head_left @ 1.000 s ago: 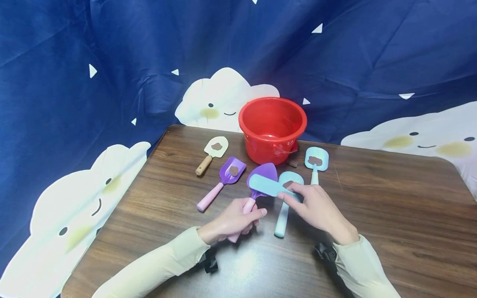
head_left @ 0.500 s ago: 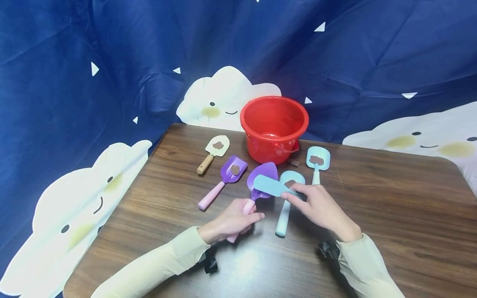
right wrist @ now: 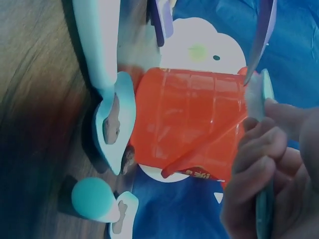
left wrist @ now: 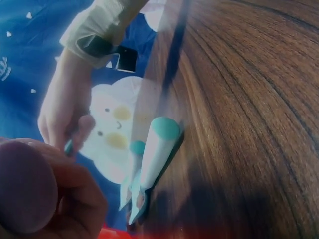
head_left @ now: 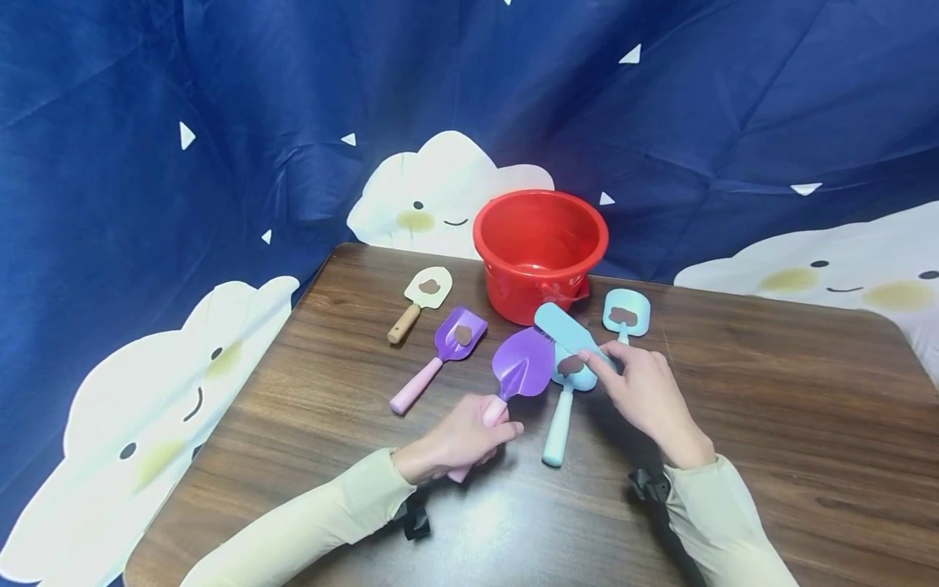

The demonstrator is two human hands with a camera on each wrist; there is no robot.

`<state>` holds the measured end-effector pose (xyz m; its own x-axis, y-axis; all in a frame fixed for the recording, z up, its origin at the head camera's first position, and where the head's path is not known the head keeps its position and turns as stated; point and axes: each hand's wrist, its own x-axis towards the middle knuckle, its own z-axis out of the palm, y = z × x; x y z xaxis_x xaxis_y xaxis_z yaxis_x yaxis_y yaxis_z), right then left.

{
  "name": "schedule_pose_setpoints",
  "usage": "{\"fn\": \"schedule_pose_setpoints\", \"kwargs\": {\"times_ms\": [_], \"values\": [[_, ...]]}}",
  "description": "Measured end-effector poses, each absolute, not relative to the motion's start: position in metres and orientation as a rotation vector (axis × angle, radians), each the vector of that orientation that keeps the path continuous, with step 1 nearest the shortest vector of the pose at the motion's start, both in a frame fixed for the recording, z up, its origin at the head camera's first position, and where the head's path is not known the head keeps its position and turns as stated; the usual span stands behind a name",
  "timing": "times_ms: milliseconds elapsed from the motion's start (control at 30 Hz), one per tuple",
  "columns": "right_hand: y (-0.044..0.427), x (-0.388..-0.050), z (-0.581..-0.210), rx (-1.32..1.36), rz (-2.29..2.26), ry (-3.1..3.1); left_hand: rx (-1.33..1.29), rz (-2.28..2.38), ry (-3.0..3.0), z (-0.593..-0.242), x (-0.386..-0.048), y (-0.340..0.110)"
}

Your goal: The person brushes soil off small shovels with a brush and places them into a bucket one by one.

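Observation:
In the head view, my left hand [head_left: 469, 432] grips the pink handle of a purple toy trowel [head_left: 521, 367], blade pointing away from me. My right hand [head_left: 653, 399] holds a light blue brush [head_left: 565, 328]; its bristles are at the blade's right edge. The right wrist view shows the pale bristles of the brush [right wrist: 255, 97] close to the trowel's edge [right wrist: 261, 42]. Under the brush lies a light blue shovel [head_left: 559, 424] with a brown patch on its blade. Part of that shovel is hidden by the brush.
A red bucket [head_left: 524, 289] stands at the back of the wooden table [head_left: 770, 424]. Left lie a purple scoop [head_left: 420, 383] and a cream trowel [head_left: 403, 324], both bearing brown pieces. Another light blue shovel [head_left: 637, 302] lies right of the bucket. A brown lump [right wrist: 128, 158] sits by the bucket.
The brush has moved off the middle of the purple trowel's blade, away from me and right, to its edge. The trowel has shifted slightly right. The bucket and lying tools stay put.

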<state>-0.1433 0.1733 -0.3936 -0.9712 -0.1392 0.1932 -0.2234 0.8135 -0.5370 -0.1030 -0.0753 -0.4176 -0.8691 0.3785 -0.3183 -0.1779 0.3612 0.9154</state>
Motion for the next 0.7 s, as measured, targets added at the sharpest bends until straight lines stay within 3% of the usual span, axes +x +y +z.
{"fn": "schedule_pose_setpoints", "kwargs": {"times_ms": [233, 467, 700], "values": [[0.163, -0.139, -0.391, 0.320, 0.894, -2.855, 0.096, 1.706, 2.039, -0.419, -0.107, -0.072], [0.148, -0.132, -0.389, 0.547, 0.911, -2.811, 0.084, 1.826, 1.950, -0.417, -0.110, -0.072], [0.145, -0.130, -0.384, 0.611, 0.877, -2.802, 0.215, 1.862, 1.776, -0.412, -0.111, -0.077]]}}
